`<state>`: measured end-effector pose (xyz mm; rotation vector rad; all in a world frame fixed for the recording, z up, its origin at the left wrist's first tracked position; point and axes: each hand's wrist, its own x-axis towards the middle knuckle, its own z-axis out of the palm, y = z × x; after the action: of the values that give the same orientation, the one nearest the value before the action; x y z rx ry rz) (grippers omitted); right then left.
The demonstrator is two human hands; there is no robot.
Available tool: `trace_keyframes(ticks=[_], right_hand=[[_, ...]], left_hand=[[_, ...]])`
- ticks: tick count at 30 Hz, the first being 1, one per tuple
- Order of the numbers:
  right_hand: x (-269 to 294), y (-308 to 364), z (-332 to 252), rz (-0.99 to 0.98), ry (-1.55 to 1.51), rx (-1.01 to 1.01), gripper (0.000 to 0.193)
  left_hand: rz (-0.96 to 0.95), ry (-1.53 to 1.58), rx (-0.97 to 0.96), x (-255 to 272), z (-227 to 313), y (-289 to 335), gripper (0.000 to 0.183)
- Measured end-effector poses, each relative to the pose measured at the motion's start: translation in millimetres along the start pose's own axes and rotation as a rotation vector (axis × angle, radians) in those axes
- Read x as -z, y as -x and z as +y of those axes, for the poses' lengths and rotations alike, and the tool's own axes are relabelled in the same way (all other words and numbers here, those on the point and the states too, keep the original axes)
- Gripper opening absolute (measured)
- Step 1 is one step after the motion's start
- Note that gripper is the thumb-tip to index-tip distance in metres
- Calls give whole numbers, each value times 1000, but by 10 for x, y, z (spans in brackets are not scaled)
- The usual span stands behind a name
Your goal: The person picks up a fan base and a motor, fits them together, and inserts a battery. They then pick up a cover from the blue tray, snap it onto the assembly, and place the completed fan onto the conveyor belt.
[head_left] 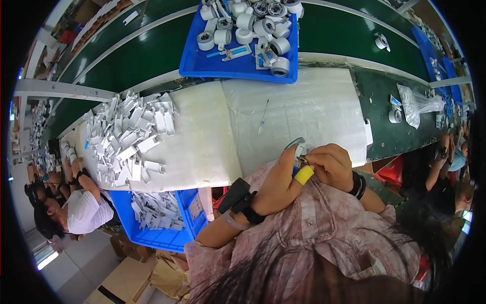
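Observation:
Close to my body, at the near edge of the padded table, my left hand (278, 188) is closed around a white plastic part with a grey curved rim (299, 145). Yellow tape (304, 175) wraps the tip of my left thumb. My right hand (331, 163) meets it from the right, fingertips pinched together against the part. Whatever sits between those fingertips is too small and covered to name. A thin screwdriver (264, 116) with a pale handle lies on the white sheet (298, 96) beyond my hands.
Loose white plastic covers (132, 131) are heaped at the left. A blue tray (238, 71) of round white housings stands at the far side. Below the table's left edge sits a blue bin (157, 238) of white pieces. A clear plastic bag (417, 104) lies at right; co-workers flank both sides.

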<state>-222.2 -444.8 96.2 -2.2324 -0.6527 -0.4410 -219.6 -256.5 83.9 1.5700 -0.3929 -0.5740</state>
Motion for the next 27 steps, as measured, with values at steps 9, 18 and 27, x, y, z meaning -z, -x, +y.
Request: trace_keyframes(ticks=[9,18,27], right_hand=[[9,-35,5,-24,21,53,24],[-43,-42,-26,-10,52,66,26],[44,101,375,-100,-393,-370,34]], left_hand=[[75,-15,3,-22,-75,-11,47],[203,-100,-64,-8,-76,-21,27],[66,502,131,119,-91,-24,29]])
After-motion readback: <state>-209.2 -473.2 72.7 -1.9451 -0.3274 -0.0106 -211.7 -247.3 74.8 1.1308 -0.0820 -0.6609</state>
